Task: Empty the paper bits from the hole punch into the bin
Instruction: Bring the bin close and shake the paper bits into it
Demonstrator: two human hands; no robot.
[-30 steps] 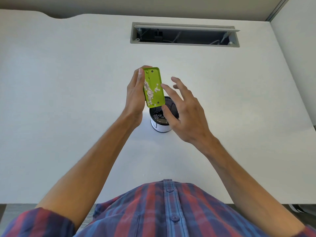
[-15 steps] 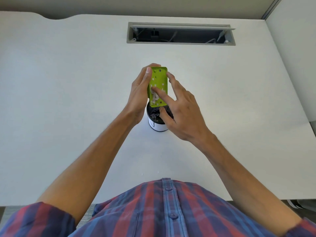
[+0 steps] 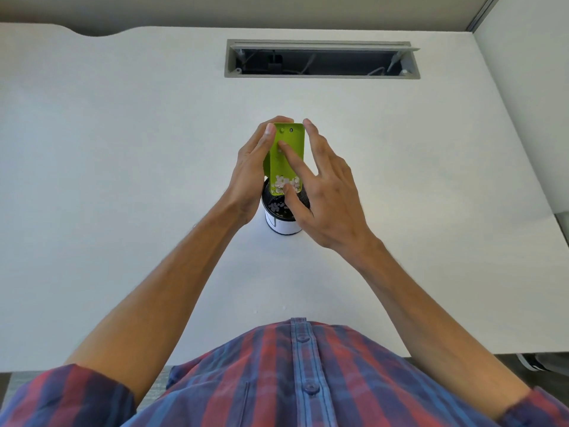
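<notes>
While the green hole punch tray (image 3: 288, 155) is held tilted directly above the bin (image 3: 283, 215), its lower lip sits just over the bin's mesh rim.

Left hand (image 3: 251, 177): left of the bin, fingers (image 3: 270, 134) closed around the tray's left edge and top end, pinching it.

Right hand (image 3: 326, 195): right of and partly over the bin, fingers spread; the index fingertip (image 3: 281, 144) now presses high on the tray's inner face, the thumb rests near the bottom heap.

Paper bits (image 3: 284, 184): half a second ago the finger lay among them mid-tray; a second ago they were strewn along the tray's length. Now they are gathered in a clump at the low end, right above the bin (a few pale specks cling higher up). More bits lie on the bin's dark floor.

Judgement: sweeping is working, emptying is partly done; another downward stroke or a tap seems needed.

Tabletop (image 3: 123, 149): white, carries the bin.
</notes>
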